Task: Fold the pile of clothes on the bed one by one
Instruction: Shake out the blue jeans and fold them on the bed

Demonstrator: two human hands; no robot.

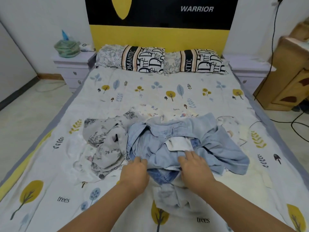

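Head view: the denim garment (197,144) lies directly ahead, stretched left to right. Its near edge is touched equally by left hand (134,171) and right hand (194,166); fingers look loosely extended, and no grip can be confirmed.

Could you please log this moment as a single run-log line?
phase: reaching into pile | left hand: on light blue denim garment | right hand: fingers flat on it | grey floral garment: left, unfolded

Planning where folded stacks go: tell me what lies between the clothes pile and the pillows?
In the head view, only bare tree-print bedsheet lies between the clothes pile and the pillows.
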